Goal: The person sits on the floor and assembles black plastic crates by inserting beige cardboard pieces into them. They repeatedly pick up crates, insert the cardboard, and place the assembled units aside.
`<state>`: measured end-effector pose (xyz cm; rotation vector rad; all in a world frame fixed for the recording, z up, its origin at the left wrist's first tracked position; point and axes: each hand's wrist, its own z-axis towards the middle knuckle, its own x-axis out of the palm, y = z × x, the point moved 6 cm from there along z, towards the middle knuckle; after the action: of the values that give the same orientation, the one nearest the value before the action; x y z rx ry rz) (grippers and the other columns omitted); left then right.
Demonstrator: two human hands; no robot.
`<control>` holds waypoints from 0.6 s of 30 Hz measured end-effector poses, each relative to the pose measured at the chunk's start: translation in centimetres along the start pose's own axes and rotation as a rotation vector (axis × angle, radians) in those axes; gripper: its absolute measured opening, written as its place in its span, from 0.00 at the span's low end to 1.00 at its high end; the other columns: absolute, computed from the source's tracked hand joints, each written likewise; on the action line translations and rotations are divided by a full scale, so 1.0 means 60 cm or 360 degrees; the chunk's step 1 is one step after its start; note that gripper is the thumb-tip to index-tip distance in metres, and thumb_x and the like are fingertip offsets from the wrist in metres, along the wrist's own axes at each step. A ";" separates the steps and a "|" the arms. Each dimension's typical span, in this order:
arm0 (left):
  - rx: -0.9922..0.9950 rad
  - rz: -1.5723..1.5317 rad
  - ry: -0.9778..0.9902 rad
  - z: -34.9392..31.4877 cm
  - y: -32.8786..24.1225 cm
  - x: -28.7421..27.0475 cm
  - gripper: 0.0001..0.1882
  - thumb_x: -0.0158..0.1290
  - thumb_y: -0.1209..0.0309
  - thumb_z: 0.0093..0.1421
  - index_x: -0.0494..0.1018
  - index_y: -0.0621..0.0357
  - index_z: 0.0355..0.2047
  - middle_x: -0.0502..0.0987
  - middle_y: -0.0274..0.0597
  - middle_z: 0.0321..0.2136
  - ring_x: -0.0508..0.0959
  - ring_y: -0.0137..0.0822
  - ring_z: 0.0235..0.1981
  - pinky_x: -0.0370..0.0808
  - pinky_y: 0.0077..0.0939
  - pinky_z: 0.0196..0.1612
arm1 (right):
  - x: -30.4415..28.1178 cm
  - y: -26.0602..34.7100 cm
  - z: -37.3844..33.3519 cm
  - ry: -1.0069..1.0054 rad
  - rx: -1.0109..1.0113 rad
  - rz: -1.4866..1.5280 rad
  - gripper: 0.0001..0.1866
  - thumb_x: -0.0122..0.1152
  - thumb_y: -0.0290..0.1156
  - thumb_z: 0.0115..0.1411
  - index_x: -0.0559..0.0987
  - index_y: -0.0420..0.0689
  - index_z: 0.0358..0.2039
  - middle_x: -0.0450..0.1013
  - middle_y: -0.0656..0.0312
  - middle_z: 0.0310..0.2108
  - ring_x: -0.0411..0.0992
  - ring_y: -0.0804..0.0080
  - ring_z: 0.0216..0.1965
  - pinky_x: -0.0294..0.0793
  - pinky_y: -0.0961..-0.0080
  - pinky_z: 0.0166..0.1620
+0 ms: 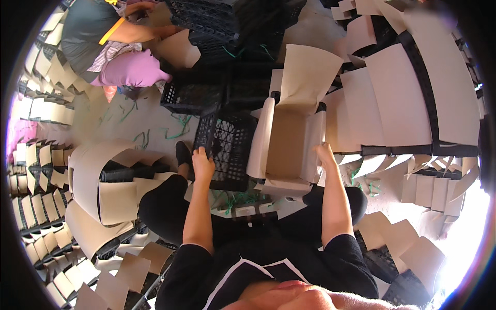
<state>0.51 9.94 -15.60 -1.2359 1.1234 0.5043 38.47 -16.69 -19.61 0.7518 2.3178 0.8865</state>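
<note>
A chin and white-trimmed black shirt front the scene; the left hand clamps a black crate; the right hand touches the paper-lined crate alongside, finger closure unclear; green straps and a co-worker lie beyond; both crates' long axes run away from the wearer.

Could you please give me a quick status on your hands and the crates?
Left hand gripping black crate by its rim; right hand against lined crate, right side. Lined crate open, apparently empty. Green straps loose on floor.
</note>
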 end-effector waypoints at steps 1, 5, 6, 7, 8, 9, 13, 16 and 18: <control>0.0056 0.0070 -0.0062 -0.001 -0.015 -0.034 0.16 0.52 0.80 0.46 0.65 0.65 0.38 0.67 0.58 0.35 0.69 0.58 0.39 0.69 0.46 0.42 | -0.002 -0.002 0.007 0.0008 -0.0033 0.0029 0.29 0.54 0.22 0.45 0.62 0.29 0.51 0.70 0.44 0.39 0.72 0.57 0.36 0.72 0.63 0.39; 0.0178 0.0209 -0.0329 -0.034 -0.050 -0.206 0.14 0.51 0.81 0.47 0.64 0.66 0.35 0.67 0.58 0.33 0.69 0.58 0.36 0.68 0.46 0.40 | 0.007 0.011 -0.004 0.0099 -0.0005 0.0194 0.27 0.54 0.21 0.45 0.65 0.28 0.48 0.70 0.44 0.37 0.73 0.56 0.34 0.73 0.61 0.34; 0.0180 0.0171 -0.0412 -0.043 -0.045 -0.250 0.13 0.51 0.81 0.47 0.63 0.67 0.34 0.67 0.58 0.32 0.69 0.59 0.35 0.68 0.45 0.40 | 0.011 0.018 -0.015 0.0134 0.0042 0.0251 0.26 0.54 0.21 0.45 0.65 0.28 0.47 0.70 0.44 0.37 0.73 0.56 0.33 0.73 0.60 0.33; 0.0151 0.0180 -0.0419 -0.048 -0.040 -0.293 0.14 0.51 0.80 0.48 0.64 0.68 0.36 0.68 0.59 0.32 0.70 0.58 0.35 0.68 0.43 0.40 | 0.011 0.007 -0.012 0.0134 0.0026 0.0191 0.25 0.54 0.21 0.45 0.66 0.27 0.46 0.71 0.44 0.37 0.73 0.57 0.33 0.73 0.59 0.32; 0.0117 0.0186 -0.0439 -0.051 -0.032 -0.334 0.14 0.51 0.80 0.49 0.64 0.69 0.38 0.68 0.59 0.32 0.70 0.58 0.36 0.68 0.42 0.41 | 0.016 -0.007 0.005 0.0139 0.0000 0.0125 0.24 0.54 0.21 0.45 0.67 0.27 0.45 0.71 0.44 0.37 0.73 0.57 0.32 0.73 0.59 0.31; 0.0084 0.0077 -0.0561 -0.057 -0.013 -0.372 0.15 0.51 0.79 0.51 0.65 0.68 0.40 0.70 0.59 0.34 0.71 0.55 0.37 0.68 0.40 0.43 | 0.020 -0.011 0.018 0.0150 -0.0033 0.0053 0.23 0.54 0.22 0.45 0.68 0.27 0.44 0.71 0.43 0.36 0.73 0.58 0.31 0.72 0.58 0.30; -0.0022 -0.0209 -0.0827 -0.088 0.053 -0.492 0.16 0.50 0.76 0.57 0.66 0.68 0.45 0.74 0.51 0.36 0.72 0.40 0.34 0.69 0.30 0.42 | 0.086 -0.002 -0.032 0.0385 -0.0004 -0.0069 0.17 0.53 0.20 0.45 0.71 0.27 0.38 0.71 0.49 0.32 0.72 0.59 0.34 0.74 0.64 0.37; -0.0215 -0.0398 -0.0855 -0.111 0.069 -0.572 0.14 0.49 0.76 0.58 0.67 0.64 0.46 0.74 0.41 0.28 0.70 0.30 0.26 0.69 0.24 0.33 | 0.144 -0.001 -0.052 0.0382 -0.0069 -0.0376 0.21 0.55 0.24 0.44 0.71 0.26 0.40 0.72 0.49 0.32 0.73 0.61 0.36 0.73 0.66 0.38; -0.0379 -0.0319 -0.0954 -0.143 -0.001 -0.620 0.14 0.49 0.76 0.59 0.68 0.63 0.45 0.74 0.41 0.29 0.71 0.30 0.27 0.69 0.23 0.33 | 0.153 0.034 -0.080 0.0211 -0.0224 -0.0514 0.26 0.58 0.29 0.45 0.69 0.29 0.45 0.73 0.46 0.33 0.73 0.54 0.37 0.72 0.65 0.40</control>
<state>-18.28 11.36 17.59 -1.2654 0.4368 0.8048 29.55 -11.34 -17.66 0.2553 2.3705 0.9598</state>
